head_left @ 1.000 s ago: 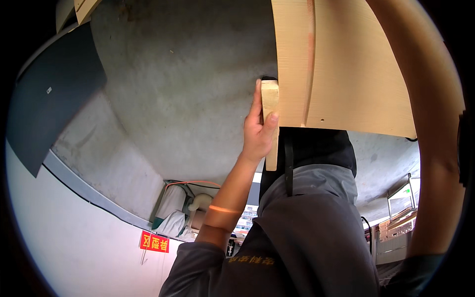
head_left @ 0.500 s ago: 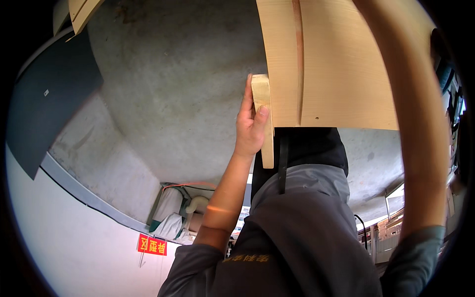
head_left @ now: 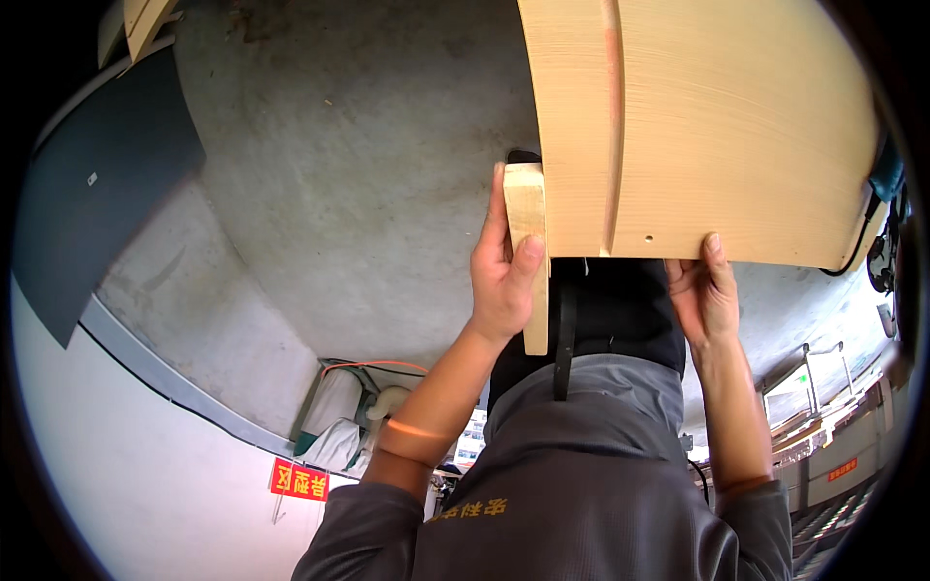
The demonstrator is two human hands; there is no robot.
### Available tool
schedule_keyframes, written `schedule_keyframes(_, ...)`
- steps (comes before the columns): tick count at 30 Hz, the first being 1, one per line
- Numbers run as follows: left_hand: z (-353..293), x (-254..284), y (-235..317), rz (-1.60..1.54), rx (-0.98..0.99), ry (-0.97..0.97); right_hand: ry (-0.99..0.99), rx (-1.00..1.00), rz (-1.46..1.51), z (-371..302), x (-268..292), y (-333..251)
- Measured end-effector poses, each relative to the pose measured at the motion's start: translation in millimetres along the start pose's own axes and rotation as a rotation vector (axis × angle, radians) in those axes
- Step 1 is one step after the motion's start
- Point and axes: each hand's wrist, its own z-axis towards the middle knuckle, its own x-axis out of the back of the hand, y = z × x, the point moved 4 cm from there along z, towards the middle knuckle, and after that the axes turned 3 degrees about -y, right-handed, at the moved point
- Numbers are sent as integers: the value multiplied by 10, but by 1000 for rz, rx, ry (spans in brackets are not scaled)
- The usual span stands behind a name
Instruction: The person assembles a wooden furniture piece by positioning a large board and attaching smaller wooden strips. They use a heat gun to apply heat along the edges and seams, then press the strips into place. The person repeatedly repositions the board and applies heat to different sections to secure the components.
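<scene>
A pale wooden panel (head_left: 727, 136) fills the upper right, with a long groove (head_left: 610, 126) running away from me and a small hole (head_left: 648, 238) by its near edge. Against the panel's left edge lies a narrow wooden strip (head_left: 526, 208), its lower end extending nearer to me than the panel. My left hand (head_left: 502, 295) is closed on this strip, thumb on top and fingers along its left side. At the panel's near edge, my right hand (head_left: 712, 300) grips with the thumb on the upper face; its fingers are partly hidden underneath.
Grey concrete floor (head_left: 339, 174) stretches to the left, with a dark grey sheet (head_left: 107, 184) beyond it. A pale bag (head_left: 334, 443) and an orange hose (head_left: 378, 364) lie at lower left beside a white wall (head_left: 145, 445). A black cable (head_left: 854, 254) hangs at the panel's right.
My right hand has come back from the far right, where its arm reached over the panel, to the near edge. Strip, left hand and panel appear slightly farther right in view.
</scene>
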Motion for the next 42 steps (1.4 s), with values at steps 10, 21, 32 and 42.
schedule_keyframes(10, -36, -36, 53, -27, -21, 23, 32, -10, -184, -59, -71, -96)
schedule_keyframes(21, 160, 6, 183, -1, -56, 6, -54, -99, -119, 13, -14, -106)
schedule_keyframes(32, -298, -15, -8, -113, 159, -8, -35, -40, -154, 2, -94, -128)
schedule_keyframes(42, -614, 135, -148, -24, 255, -100, -55, -11, -167, 65, -62, -162)
